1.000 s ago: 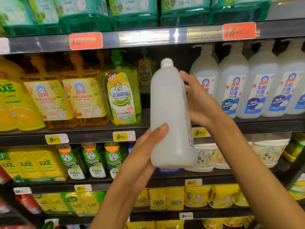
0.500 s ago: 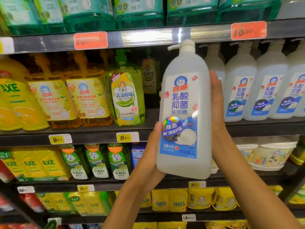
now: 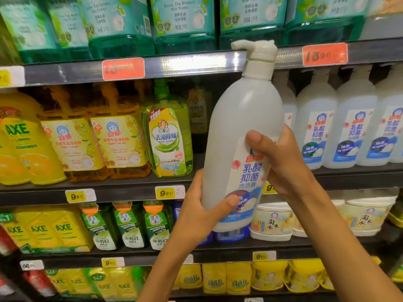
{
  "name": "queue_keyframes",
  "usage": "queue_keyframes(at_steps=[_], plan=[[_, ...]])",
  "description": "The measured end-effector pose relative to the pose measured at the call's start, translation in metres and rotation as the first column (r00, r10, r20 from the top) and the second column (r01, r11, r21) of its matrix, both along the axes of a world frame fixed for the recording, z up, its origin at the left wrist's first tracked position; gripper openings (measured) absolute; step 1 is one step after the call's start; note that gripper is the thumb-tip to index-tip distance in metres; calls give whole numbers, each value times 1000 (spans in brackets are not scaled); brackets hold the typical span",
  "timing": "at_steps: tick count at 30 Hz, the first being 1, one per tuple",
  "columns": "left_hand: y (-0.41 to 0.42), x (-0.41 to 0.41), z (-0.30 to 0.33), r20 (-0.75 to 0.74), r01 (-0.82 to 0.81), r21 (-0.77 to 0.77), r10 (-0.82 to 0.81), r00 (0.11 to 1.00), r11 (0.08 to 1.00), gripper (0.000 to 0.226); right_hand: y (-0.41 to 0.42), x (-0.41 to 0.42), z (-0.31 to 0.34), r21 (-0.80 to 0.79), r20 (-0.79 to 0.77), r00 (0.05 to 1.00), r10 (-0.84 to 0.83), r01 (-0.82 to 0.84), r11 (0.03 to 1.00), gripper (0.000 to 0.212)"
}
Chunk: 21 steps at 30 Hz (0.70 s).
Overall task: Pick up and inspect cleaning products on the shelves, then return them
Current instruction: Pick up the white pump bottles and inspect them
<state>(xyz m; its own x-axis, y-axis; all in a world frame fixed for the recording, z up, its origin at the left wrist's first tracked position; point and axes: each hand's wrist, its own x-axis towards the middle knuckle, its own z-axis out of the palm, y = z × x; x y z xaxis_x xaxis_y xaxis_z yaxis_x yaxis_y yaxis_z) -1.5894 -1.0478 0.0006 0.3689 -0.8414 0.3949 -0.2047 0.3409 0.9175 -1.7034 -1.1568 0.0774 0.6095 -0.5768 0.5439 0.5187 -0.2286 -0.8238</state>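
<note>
Both hands are on a big white pump bottle (image 3: 237, 131) held up in front of the shelves, a little tilted with the pump head up by the edge of the upper shelf (image 3: 196, 66). The left hand (image 3: 196, 216) wraps the lower part of the bottle, thumb across the front over the bottom of the blue and white label, the rest of its fingers going round the far side where I can't see them. The right hand (image 3: 281, 162) grips the middle from the right, thumb curled over the front and covering the top of the label. So both sets of fingers are closed round the bottle, neither one loose. The bottle is off the shelf, in the air, in front of the middle shelf. To its right sits a row of matching white bottles (image 3: 353, 127). To its left are a green bottle (image 3: 168, 140) and two orange pump bottles (image 3: 96, 144), plus yellow AXE jugs (image 3: 19, 144) at the far left. Teal refill packs (image 3: 183, 20) line the top shelf, and the yellow price tags (image 3: 165, 192) below read 9.90.
</note>
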Motion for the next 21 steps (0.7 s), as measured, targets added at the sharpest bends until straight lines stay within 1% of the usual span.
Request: queue_keyframes(at_steps=[2,4,6,8,10,11,14,16,17,19,21], plan=[[-1,6,-2,55,36,3,-36,998,999,68,-1,-2,-4,-6,4,1000,16,-16,1000,98],[-2,14,-2,139,5,-16,-2,990,1000,72,-2,-5,-7,-34,-17,1000,14,-15,999,102],[-4,22,1,226,-36,-39,44,973,999,73,-2,-9,-8,-97,-44,999,17,-21,995,99],[-6,31,1,298,-46,-39,56,953,998,76,-1,-14,-7,-146,-76,996,35,-46,988,92],[-8,35,-2,325,-52,-31,59,944,998,81,-2,-17,-7,-179,-102,994,44,-62,982,88],[-8,35,-4,310,-52,-37,61,949,998,83,-2,-18,-7,-195,-109,993,48,-69,978,88],[-9,28,-13,166,-35,-109,53,985,993,88,-2,-15,-7,-210,-109,991,76,-98,973,89],[-10,22,-17,43,-45,-134,52,998,990,89,-2,-12,-7,-161,-76,993,92,-104,982,86],[-11,18,-17,-45,-47,-130,42,998,990,90,-4,-10,-6,-118,-56,992,111,-117,986,82],[-13,15,-15,-241,-11,-120,-19,970,993,89,-7,-6,-2,-26,-21,983,185,-185,982,78],[-15,13,-13,-415,36,-125,-85,906,992,79,-12,0,4,6,-24,983,182,-182,983,89]])
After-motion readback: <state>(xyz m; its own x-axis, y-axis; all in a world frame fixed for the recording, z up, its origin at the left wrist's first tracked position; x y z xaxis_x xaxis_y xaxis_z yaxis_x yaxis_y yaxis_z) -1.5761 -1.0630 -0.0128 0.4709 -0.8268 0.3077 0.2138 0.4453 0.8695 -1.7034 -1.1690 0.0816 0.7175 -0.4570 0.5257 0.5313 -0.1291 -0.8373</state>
